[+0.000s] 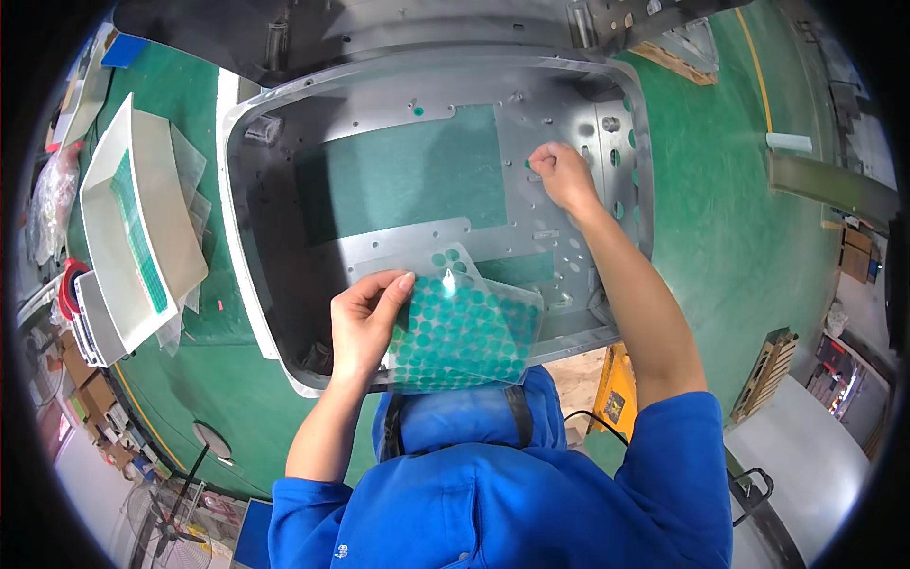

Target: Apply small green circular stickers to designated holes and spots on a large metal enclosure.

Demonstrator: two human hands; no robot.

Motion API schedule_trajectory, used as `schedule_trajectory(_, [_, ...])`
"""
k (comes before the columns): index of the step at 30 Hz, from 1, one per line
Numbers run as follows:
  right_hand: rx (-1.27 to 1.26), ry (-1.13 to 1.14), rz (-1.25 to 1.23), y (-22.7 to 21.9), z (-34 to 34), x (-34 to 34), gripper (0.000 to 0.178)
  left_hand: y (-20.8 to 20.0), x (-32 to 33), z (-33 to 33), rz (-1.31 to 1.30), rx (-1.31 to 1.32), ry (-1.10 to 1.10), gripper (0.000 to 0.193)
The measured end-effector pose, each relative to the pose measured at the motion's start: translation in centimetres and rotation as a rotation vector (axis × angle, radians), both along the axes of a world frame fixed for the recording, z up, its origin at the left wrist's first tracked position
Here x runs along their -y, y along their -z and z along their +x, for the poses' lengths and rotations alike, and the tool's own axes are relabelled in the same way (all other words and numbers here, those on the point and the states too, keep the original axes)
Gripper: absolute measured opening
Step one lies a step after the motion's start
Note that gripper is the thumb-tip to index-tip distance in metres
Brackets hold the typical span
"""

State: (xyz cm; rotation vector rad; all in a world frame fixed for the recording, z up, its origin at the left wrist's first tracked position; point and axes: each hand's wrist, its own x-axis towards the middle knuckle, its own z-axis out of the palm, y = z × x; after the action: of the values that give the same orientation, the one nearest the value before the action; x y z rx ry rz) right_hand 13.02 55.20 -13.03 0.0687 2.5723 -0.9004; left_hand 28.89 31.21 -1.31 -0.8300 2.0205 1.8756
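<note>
My left hand [363, 318] pinches the upper left edge of a clear sheet of round green stickers [455, 334] between thumb and fingers. Another clear layer overlaps it, and the sheets hang over the near rim of a grey metal housing [224, 180]. Inside the housing, toward its right side, my right hand [566, 178] has thumb and forefinger closed on a small green sticker [528, 164], close to the drilled metal wall. A single green dot [418, 112] sits on the far part of the metal. Large rectangular cutouts show green floor beneath.
To the left stands a white bin [112, 180] with green gridded sheets inside and clear sheets beside it. A pedestal fan [171, 522] is at the lower left. A yellow object [618, 394] stands by the housing's near right corner. Another metal part [427, 28] lies beyond.
</note>
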Motion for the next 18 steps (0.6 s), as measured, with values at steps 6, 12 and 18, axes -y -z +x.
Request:
schedule_trajectory(6, [0.009,-0.007,0.082,-0.45,0.02,0.32,0.009,0.13,-0.31,0.01,0.017,0.008,-0.020,0.021])
schedule_trajectory(12, [-0.071,-0.008,0.098,-0.63,0.10,0.49,0.012,0.28,-0.60,-0.06,0.006,0.014,-0.026,0.020])
schedule_trajectory(18, [-0.062,0.008,0.126,-0.66,0.10,0.71,0.011,0.32,-0.96,-0.15,0.019,0.028,-0.041,0.021])
